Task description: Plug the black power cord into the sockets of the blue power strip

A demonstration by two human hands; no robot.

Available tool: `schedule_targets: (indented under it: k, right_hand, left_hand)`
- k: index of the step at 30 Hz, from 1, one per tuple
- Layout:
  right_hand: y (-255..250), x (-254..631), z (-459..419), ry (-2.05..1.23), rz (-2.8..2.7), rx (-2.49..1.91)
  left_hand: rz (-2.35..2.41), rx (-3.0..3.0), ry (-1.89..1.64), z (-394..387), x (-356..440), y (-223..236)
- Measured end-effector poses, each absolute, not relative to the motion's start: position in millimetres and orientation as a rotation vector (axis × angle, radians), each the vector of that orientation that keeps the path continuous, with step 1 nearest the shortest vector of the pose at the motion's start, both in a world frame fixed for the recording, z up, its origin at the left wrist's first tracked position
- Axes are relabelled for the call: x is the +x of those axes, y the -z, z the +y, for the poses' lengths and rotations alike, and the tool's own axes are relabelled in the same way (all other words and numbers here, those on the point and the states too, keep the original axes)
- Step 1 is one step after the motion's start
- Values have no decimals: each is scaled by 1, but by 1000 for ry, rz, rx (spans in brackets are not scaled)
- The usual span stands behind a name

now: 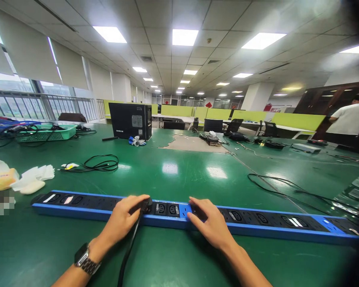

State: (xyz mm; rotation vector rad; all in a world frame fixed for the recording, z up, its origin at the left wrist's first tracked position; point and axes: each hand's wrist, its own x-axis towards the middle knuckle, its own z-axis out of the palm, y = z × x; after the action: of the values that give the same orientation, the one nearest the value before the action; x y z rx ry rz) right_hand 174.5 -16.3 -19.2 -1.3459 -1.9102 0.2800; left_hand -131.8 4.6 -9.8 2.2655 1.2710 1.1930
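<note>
A long blue-and-black power strip lies across the green table in front of me, its rows of sockets facing up. My left hand, with a watch on the wrist, grips a black plug at a socket near the strip's middle; how deep it sits is hidden by my fingers. The plug's black cord runs down toward me. To the right, my right hand holds the power strip, thumb at its front side and fingers over the back edge.
Beyond the strip lie a coiled black cable, a black computer case and gloves. A green basket with cables stands left, beside white packaging. At right are loose cables and a clear plastic bottle. A person stands far right.
</note>
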Motion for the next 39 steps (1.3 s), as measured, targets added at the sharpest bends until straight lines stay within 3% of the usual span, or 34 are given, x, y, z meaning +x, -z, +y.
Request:
schedule_targets:
  k: [14,20,24,39]
  right_hand:
    - [-3,52,1,-89,-2214,-1111]
    - [3,129,-2,44,-1878,-1141]
    - [21,176,-5,-64,-1837,-1249]
    - [15,180,-19,-437,-1997,-1219]
  left_hand:
    - [1317,2379,-1022,-2,-132,23]
    - [1378,2356,-1009,-2,-129,20]
    - [1449,2321,-1050,0,-120,17]
    - [1094,2453,-947,-1,-10,9]
